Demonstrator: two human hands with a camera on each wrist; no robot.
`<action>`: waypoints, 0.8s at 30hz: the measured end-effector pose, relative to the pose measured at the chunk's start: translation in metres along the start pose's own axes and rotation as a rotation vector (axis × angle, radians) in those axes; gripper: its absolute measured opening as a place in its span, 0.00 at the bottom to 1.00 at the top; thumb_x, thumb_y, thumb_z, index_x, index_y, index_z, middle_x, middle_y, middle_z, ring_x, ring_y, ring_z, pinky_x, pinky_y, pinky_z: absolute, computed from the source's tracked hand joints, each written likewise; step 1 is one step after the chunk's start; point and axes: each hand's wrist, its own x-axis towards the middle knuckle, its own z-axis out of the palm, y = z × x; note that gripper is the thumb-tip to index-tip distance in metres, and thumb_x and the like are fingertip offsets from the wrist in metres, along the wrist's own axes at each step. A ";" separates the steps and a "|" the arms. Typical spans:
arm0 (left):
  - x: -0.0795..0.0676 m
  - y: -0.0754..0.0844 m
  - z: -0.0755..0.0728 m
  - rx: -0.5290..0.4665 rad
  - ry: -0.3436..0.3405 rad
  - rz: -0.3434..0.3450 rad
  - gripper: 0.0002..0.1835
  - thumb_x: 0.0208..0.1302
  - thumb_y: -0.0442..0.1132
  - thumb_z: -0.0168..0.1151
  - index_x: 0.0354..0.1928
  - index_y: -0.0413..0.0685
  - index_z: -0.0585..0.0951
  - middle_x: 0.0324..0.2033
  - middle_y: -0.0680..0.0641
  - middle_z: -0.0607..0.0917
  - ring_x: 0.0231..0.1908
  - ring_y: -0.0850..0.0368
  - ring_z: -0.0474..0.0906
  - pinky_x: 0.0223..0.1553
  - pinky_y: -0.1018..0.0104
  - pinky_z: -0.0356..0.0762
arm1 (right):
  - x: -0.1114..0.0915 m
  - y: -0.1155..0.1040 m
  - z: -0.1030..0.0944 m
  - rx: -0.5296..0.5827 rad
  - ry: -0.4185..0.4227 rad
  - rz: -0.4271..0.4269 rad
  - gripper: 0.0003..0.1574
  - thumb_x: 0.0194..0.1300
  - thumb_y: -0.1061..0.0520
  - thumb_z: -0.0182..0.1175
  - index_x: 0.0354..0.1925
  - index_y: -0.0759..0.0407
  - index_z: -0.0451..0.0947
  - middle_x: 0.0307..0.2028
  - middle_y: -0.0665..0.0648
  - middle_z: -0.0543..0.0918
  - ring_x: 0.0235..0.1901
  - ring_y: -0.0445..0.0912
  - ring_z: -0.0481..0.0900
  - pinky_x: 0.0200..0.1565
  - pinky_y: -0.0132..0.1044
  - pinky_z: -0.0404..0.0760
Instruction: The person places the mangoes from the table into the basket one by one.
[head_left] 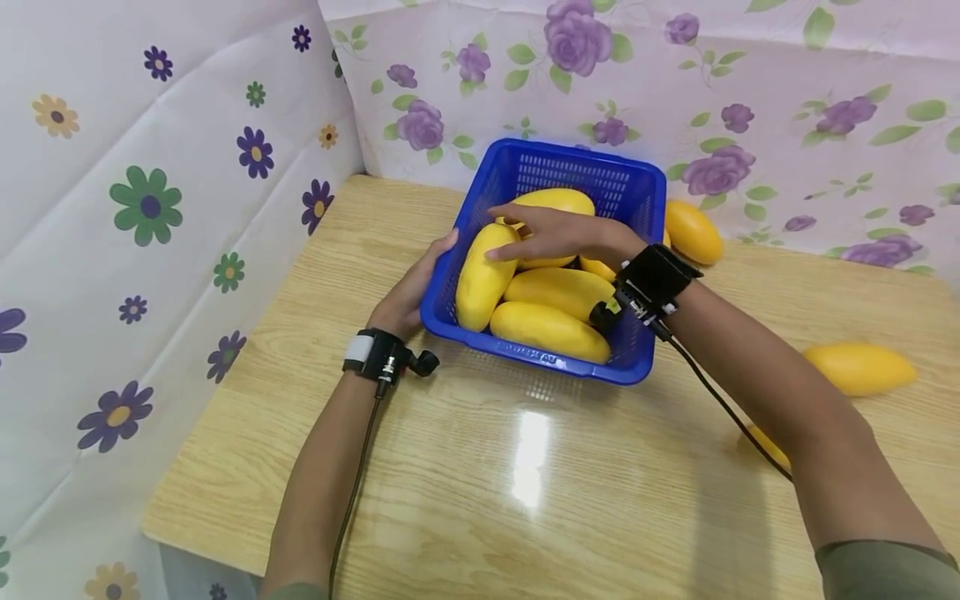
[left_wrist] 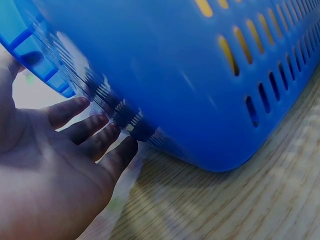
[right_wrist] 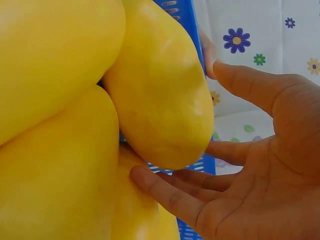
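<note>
Inside the blue basket (head_left: 517, 348), yellow fruits (head_left: 551, 332) are piled, seen through side slots (left_wrist: 241, 43) only from the left wrist. It is touched by the left hand (head_left: 408, 290), fingers nearly straight. By one fruit (head_left: 482, 287), the right hand (head_left: 551, 232) is spread, gripping nothing. Behind, another fruit (head_left: 695, 232) is seen.

Olive-green sleeves (head_left: 888, 573), black wrist straps (head_left: 656, 273), small black cameras (head_left: 426, 363), thin black cables (head_left: 358, 479)

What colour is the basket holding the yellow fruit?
The basket is blue, rim and walls alike; the head view shows it best.
</note>
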 end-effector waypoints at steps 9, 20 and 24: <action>0.000 0.000 0.002 0.023 0.063 -0.028 0.36 0.67 0.64 0.54 0.72 0.57 0.65 0.63 0.46 0.72 0.57 0.54 0.71 0.57 0.59 0.72 | -0.016 0.000 -0.007 0.058 -0.003 0.045 0.55 0.64 0.29 0.55 0.79 0.43 0.43 0.78 0.56 0.47 0.75 0.53 0.48 0.65 0.51 0.65; -0.003 0.000 0.000 0.090 0.089 -0.043 0.36 0.66 0.66 0.53 0.72 0.59 0.65 0.59 0.47 0.73 0.54 0.55 0.72 0.55 0.60 0.73 | -0.039 0.005 -0.011 0.019 0.053 -0.006 0.52 0.67 0.32 0.54 0.79 0.47 0.45 0.77 0.55 0.49 0.75 0.53 0.47 0.68 0.53 0.59; -0.001 0.000 0.001 0.060 0.089 -0.053 0.37 0.65 0.66 0.54 0.70 0.55 0.67 0.55 0.48 0.75 0.50 0.57 0.74 0.51 0.61 0.75 | -0.048 0.000 -0.009 0.010 0.061 -0.017 0.53 0.67 0.32 0.54 0.79 0.47 0.44 0.77 0.57 0.48 0.75 0.55 0.48 0.66 0.53 0.63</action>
